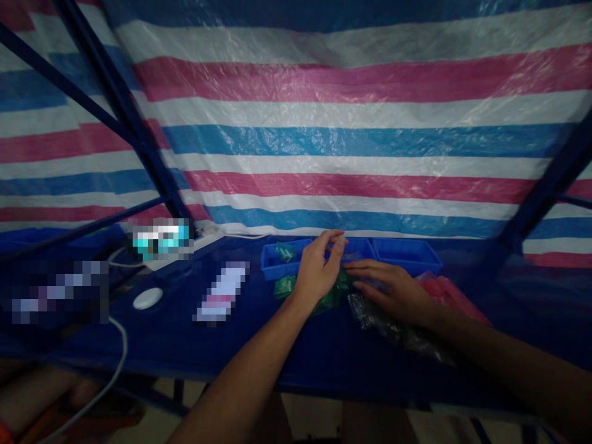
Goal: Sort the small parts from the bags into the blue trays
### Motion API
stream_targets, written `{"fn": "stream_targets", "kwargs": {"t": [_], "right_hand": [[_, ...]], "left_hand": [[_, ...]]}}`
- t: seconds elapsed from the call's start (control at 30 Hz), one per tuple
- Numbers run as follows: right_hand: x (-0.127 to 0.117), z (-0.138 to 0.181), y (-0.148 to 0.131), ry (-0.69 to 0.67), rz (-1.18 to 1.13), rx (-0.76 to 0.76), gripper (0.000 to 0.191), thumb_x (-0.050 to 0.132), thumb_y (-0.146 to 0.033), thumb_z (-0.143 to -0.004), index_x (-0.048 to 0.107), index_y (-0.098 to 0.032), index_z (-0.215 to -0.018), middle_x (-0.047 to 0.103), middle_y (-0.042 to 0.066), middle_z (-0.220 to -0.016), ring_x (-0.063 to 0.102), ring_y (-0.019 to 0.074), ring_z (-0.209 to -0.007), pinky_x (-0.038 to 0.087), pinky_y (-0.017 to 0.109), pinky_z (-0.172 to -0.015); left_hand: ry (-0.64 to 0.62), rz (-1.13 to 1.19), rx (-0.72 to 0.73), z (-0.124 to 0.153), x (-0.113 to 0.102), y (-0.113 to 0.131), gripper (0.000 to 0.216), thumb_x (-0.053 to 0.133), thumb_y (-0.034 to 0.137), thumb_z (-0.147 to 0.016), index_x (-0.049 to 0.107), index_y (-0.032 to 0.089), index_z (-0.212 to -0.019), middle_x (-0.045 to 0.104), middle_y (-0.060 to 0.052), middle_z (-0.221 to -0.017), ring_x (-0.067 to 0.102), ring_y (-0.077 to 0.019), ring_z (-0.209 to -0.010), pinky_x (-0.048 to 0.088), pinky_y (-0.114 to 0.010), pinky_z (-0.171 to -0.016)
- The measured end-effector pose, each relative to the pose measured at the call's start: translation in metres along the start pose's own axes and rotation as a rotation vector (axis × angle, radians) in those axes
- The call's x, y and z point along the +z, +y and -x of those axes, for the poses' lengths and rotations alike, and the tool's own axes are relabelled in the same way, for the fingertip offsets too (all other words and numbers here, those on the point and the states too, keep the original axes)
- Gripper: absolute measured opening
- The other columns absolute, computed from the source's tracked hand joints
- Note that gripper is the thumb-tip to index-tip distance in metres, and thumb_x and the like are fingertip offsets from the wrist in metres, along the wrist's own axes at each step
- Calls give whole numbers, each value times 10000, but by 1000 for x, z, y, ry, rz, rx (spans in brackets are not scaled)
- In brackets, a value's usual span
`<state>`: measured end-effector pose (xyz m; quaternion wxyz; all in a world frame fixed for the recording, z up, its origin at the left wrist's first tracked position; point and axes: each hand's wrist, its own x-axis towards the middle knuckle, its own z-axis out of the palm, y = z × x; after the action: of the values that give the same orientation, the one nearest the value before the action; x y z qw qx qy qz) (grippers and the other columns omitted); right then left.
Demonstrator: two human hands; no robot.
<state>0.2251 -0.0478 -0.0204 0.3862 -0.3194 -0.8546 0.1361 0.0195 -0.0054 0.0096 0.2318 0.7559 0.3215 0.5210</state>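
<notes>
My left hand (320, 264) reaches over the blue divided tray (407, 256), with thumb and fingertips brought together. Anything between those tips is too small to make out. My right hand (398, 290) lies low in front of the tray, fingers stretched out towards the left hand. Beneath it is a crumpled clear plastic bag (377, 319). Green plastic packets (340, 285) lie between the hands, partly hidden by the left one. Another green packet (283, 287) rests left of my left wrist, and a small green packet (287, 251) sits in the tray's left compartment.
Pink plastic bags (456, 296) lie right of my right hand. On the left are a blurred-out phone (222, 293), a white round object (148, 298), a power strip (203, 243) and a white cable (124, 345). A striped tarp (351, 142) hangs behind the blue table (259, 345).
</notes>
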Motion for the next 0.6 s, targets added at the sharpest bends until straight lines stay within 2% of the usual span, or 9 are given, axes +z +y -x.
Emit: {"fn": "stream_targets", "kwargs": {"t": [0.13, 0.23, 0.33, 0.5, 0.6], "right_hand": [[-3, -1, 9, 273, -189, 189, 243, 722, -334, -967, 775, -304, -1202, 737, 60, -1304, 699, 270, -1221, 565, 463, -1086], [-3, 0, 18, 402, -382, 322, 277, 812, -375, -887, 765, -264, -1136, 743, 75, -1238, 734, 259, -1107, 617, 419, -981], [-2, -1, 22, 423, -499, 368, 310, 861, -375, -838, 712, -246, -1079, 753, 66, -1128, 741, 224, -1018, 620, 366, -913], [-2, -3, 17, 429, -584, 394, 504, 896, -392, -799, 623, -258, -1201, 745, 49, -1060, 729, 198, -992, 611, 333, -874], [-3, -4, 15, 401, -578, 422, 492, 891, -425, -797, 654, -240, -1185, 750, 48, -990, 727, 190, -915, 610, 320, -811]], "left_hand": [[-56, 34, -15, 1, 5, -2, 324, 667, 389, -995, 676, 227, -1276, 766, -88, -1210, 745, -222, -1072, 601, -362, -934], [-110, 31, -41, 1, 9, -6, 398, 789, 320, -899, 684, 230, -1272, 786, -62, -1076, 761, -197, -923, 623, -344, -859], [-158, 67, -47, 1, 11, -8, 362, 796, 268, -886, 701, 223, -1233, 782, -29, -948, 757, -172, -838, 624, -326, -830], [-179, 121, -15, 1, 10, -6, 324, 778, 238, -895, 694, 216, -1208, 790, -46, -1015, 759, -187, -927, 614, -344, -887], [-177, 127, -21, 1, 10, -7, 351, 780, 234, -892, 686, 217, -1230, 779, -45, -997, 753, -187, -910, 616, -349, -880]]}}
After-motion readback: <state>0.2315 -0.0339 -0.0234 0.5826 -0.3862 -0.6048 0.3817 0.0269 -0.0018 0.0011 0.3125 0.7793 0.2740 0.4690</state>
